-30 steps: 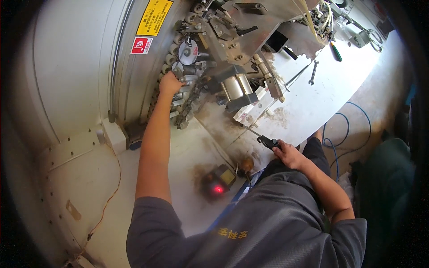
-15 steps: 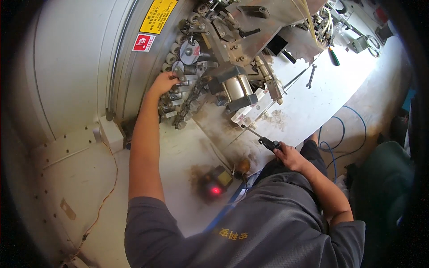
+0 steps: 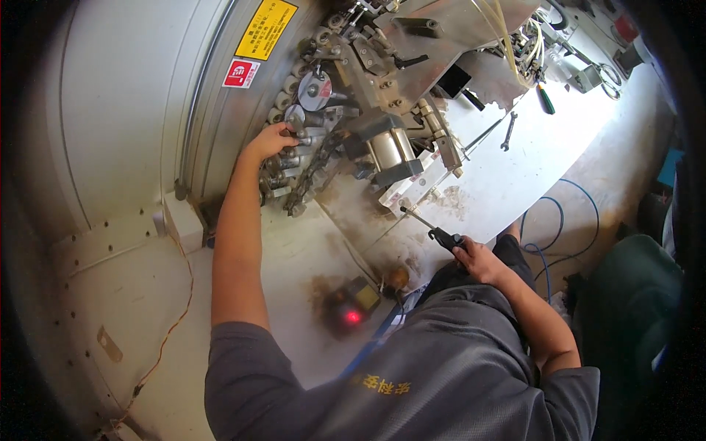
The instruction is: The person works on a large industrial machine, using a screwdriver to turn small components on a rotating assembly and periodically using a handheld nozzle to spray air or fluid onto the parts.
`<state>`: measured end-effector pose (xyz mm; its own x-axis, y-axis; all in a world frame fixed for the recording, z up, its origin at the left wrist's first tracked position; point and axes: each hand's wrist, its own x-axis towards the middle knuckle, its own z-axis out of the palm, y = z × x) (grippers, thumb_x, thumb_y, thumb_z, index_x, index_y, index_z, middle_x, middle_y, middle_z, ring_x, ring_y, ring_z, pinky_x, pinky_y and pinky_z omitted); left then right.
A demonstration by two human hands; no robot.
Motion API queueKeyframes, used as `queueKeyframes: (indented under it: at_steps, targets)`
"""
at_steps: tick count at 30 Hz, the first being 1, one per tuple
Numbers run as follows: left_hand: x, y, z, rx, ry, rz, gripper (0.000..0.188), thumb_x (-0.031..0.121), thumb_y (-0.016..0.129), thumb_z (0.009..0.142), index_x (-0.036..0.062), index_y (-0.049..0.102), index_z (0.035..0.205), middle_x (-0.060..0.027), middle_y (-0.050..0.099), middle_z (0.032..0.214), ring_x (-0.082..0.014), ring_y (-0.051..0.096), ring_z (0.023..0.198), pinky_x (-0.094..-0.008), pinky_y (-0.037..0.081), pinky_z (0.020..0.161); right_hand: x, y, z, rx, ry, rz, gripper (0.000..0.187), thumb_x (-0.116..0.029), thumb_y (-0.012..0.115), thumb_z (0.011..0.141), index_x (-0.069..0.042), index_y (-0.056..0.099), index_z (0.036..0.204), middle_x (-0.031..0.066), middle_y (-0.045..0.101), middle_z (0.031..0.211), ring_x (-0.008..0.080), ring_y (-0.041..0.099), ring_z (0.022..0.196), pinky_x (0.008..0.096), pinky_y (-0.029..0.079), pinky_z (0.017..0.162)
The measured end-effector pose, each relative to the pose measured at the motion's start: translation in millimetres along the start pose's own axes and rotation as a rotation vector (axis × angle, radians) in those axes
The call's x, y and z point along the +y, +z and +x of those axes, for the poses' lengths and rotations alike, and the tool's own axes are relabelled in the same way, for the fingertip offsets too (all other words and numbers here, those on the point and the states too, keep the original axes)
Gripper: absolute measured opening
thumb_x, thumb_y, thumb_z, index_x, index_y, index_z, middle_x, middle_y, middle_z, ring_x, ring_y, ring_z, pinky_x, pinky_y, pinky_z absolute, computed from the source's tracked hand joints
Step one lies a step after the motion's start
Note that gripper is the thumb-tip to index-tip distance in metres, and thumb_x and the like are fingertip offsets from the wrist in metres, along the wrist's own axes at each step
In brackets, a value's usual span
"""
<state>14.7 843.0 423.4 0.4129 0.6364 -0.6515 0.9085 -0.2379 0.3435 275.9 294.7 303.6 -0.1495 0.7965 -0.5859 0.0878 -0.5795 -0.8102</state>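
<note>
Holding black tool (image 3: 443,238) | right hand (image 3: 479,263) | left hand (image 3: 269,141) beside small disc (image 3: 296,113)

Head view, from the left fisheye of a worn pair, looking steeply down over the wearer's own body, straight edges bowing toward the dark rim. The grey shirt (image 3: 412,360), toward 5 o'clock, lies near the lens; the left hand (image 3: 271,141), between 10 and 11, the right hand (image 3: 478,261), between 3 and 4, and the machine (image 3: 390,151), toward 12, lie farther off
</note>
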Motion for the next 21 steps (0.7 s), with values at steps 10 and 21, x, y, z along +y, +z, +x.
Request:
queueKeyframes:
  at_steps: [10, 21]
  targets:
    - [27.9, 41.3, 0.3, 0.386, -0.105, 0.345, 0.054, 0.029, 0.085, 0.069, 0.0007, 0.066, 0.111, -0.0191, 0.072, 0.111, -0.0369, 0.068, 0.104, -0.0432, 0.053, 0.09, 1.5, 8.6, 1.5, -0.003, -0.029, -0.041, 0.048, -0.034, 0.051, 0.106, 0.005, 0.046, 0.135, 0.0321, 0.066, 0.093, 0.0486, 0.064, 0.093, 0.0493, 0.05, 0.084]
    - [14.5, 22.3, 1.6, 0.336, -0.04, 0.269, 0.073, 0.032, 0.092, 0.067, -0.0069, 0.057, 0.117, -0.0291, 0.069, 0.112, -0.0428, 0.066, 0.109, -0.0455, 0.053, 0.093, -7.6, 5.4, -3.9, -0.021, 0.004, -0.018, 0.047, -0.033, 0.05, 0.106, 0.006, 0.048, 0.132, 0.0335, 0.067, 0.097, 0.0497, 0.064, 0.096, 0.0494, 0.05, 0.085]
